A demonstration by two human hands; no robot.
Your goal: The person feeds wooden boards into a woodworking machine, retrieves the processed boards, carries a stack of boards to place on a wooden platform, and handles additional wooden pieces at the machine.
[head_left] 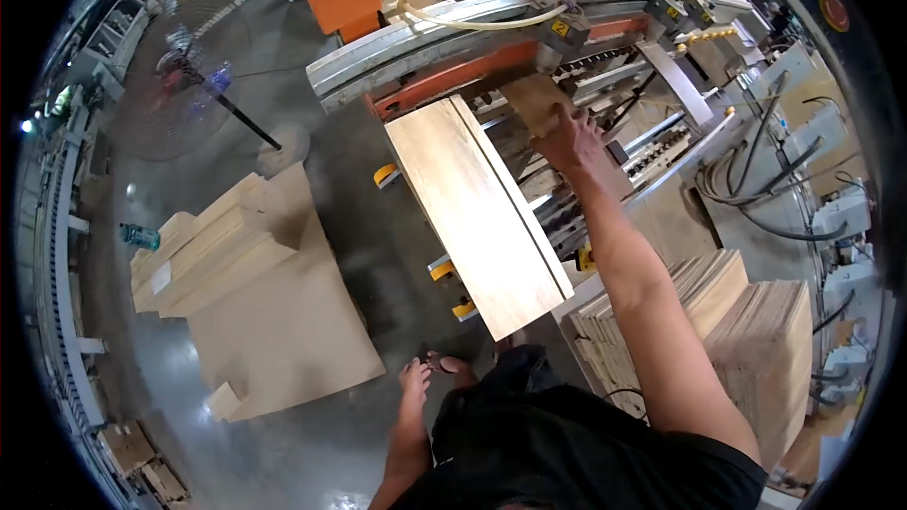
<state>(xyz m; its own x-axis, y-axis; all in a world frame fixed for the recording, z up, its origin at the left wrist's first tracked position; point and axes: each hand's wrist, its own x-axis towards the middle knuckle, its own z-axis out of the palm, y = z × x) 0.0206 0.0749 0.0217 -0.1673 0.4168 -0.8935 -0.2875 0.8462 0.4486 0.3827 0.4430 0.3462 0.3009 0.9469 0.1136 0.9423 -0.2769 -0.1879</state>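
Observation:
A pale wooden panel with a dark line along its right side lies lengthwise in front of me, its far end against the machine. Beyond and right of it, my right hand reaches over the machine bed, fingers closed at the edge of a smaller brown wooden board. The hand and wrist cover part of that board. Down at my left side hangs my left hand, holding nothing, its fingers loosely apart.
A metal machine rail crosses the far side. Yellow-tipped supports stick out left of the panel. Stacked boards stand at my right. Wooden pieces lie on a brown sheet at left, near a standing fan.

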